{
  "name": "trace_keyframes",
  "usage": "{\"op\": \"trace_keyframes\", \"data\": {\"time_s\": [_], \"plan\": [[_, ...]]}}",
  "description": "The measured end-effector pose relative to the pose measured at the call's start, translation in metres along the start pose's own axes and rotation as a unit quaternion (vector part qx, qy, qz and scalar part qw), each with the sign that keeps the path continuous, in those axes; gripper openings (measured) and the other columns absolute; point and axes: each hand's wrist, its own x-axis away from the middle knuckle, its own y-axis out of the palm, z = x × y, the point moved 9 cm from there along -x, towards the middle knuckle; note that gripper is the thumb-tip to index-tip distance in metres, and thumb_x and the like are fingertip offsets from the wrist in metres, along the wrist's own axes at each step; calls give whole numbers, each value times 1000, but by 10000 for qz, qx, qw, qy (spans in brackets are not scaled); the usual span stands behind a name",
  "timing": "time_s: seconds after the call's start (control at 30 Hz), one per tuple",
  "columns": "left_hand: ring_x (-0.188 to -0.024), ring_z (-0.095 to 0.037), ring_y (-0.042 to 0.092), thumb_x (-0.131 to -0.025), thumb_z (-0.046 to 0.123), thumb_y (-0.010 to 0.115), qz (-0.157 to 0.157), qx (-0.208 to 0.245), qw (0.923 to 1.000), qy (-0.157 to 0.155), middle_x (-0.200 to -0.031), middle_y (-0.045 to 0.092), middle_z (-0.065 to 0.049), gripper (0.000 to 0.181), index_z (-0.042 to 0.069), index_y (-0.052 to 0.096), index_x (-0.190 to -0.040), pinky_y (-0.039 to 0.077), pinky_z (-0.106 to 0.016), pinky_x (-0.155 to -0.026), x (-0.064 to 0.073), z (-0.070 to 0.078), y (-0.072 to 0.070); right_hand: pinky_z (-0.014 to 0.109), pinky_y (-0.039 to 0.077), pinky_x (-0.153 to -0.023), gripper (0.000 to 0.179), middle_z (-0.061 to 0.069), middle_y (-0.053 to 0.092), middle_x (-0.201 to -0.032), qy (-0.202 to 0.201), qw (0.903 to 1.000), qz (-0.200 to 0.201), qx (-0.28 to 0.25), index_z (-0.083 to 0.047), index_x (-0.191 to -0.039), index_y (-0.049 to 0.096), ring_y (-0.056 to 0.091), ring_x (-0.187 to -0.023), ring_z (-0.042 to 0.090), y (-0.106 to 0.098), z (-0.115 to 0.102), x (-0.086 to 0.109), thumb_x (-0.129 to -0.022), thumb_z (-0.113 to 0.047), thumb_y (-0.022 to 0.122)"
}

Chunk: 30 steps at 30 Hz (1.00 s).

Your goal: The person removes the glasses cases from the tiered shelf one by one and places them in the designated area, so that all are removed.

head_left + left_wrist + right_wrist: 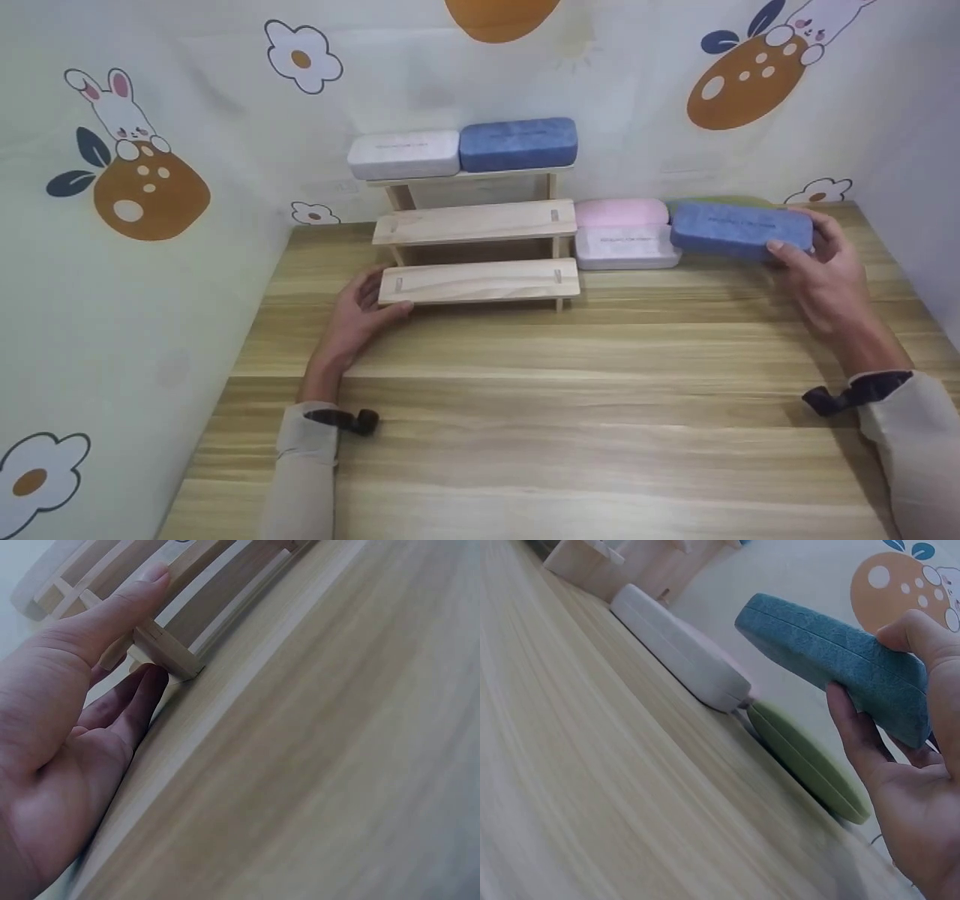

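Note:
My right hand point(834, 285) grips the right end of a blue glasses case point(731, 227), thumb on the near side. In the right wrist view this case is lifted above a green glasses case point(810, 761), which lies on the table and is mostly hidden in the head view. A three-tier wooden stand point(480, 282) has my left hand point(354, 321) at the left end of its lowest tier, thumb along the front edge and fingers round the end. On the top tier sit a white glasses case point(405, 155) and another blue glasses case point(519, 145), side by side.
Right of the stand, a pale glasses case point(626, 249) lies in front of a pink one point(621, 212). Behind everything rises a wall covering point(420, 82) printed with rabbits, oranges and flowers. Wooden tabletop point(525, 435) stretches in front of the stand.

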Motion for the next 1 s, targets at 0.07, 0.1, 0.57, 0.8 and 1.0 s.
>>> {"op": "trace_keyframes", "data": {"time_s": [0.07,0.1,0.57,0.8,1.0], "plan": [[-154,-21,48,-85,21,95,-18,53,10000,-11,-167,49,-7,95,8,42,-163,48,-28,-123,0,0,1,28,66,-96,59,10,48,-154,-35,9998,-16,-218,-3,-152,48,62,-132,20,-4,0,-1,-99,17,63],[-154,-22,48,-85,20,95,-26,93,10000,-17,-166,50,-7,95,8,42,-163,50,-26,-121,0,0,1,29,67,-95,58,11,48,-153,-54,9995,-36,-308,-3,-152,48,63,-131,21,-6,0,-1,-99,18,62],[-153,-21,50,-85,18,95,-11,166,9998,-77,-165,51,-8,95,7,41,-163,51,-24,-119,0,0,1,32,68,-92,59,9,57,-145,84,9992,-61,-376,0,-152,47,72,-118,20,-26,2,-3,-98,21,59],[-153,-21,49,-85,20,96,21,101,9999,-104,-166,50,-8,97,7,40,-163,48,-29,-124,0,0,0,30,67,-95,62,6,50,-150,250,9997,25,-6,-4,-154,47,69,-123,15,-34,7,-3,-99,18,62],[-154,-23,49,-86,18,94,9,124,9999,-33,-167,49,-10,96,6,40,-164,47,-29,-125,-1,0,1,28,67,-93,63,7,46,-150,290,9994,-108,140,-5,-155,46,64,-125,14,-31,10,-4,-98,19,61]]}}
